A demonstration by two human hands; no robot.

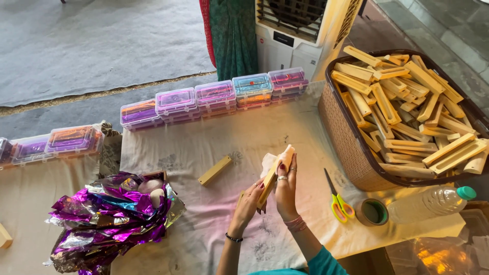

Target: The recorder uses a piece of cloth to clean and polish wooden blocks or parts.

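Wooden block (pixel 268 184) held upright above cloth-covered table (pixel 214 147), clasped by both hands: left hand (pixel 250 199) grips lower end as brace, right hand (pixel 286 184) presses white cloth (pixel 279 159) against top, apparently wiping. 1 scissors (pixel 338 199) close for reach.

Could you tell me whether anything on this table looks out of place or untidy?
One wooden block lies alone on the cloth, apart from the heaped basket. Crumpled purple foil spills loosely at the left. Nothing looks damaged.
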